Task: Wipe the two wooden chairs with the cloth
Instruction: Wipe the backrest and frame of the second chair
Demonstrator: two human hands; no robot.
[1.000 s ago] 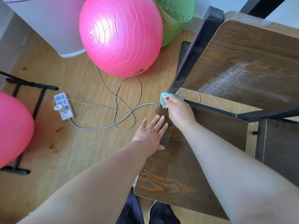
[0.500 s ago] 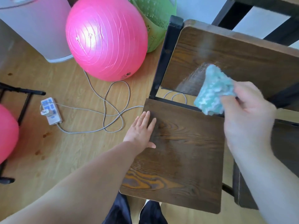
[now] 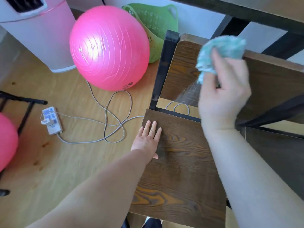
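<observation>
At the lower centre the chair (image 3: 181,175) faces the person. Its seat runs lengthwise up the frame to the backrest (image 3: 179,74) at the far end. The left hand (image 3: 148,140) lies palm-down on the seat's left edge, fingers straight and close together, pointing up the frame. At the upper right the right hand (image 3: 223,97) has its fingers curled round the bunched cloth (image 3: 222,48), held at the backrest's top edge. On the floor (image 3: 57,162) to the left lie a power strip (image 3: 51,120) and a looped cable (image 3: 115,112). Beyond them are a pink ball (image 3: 108,48) and a green basket (image 3: 154,18), tilted; its contents cannot be told.
</observation>
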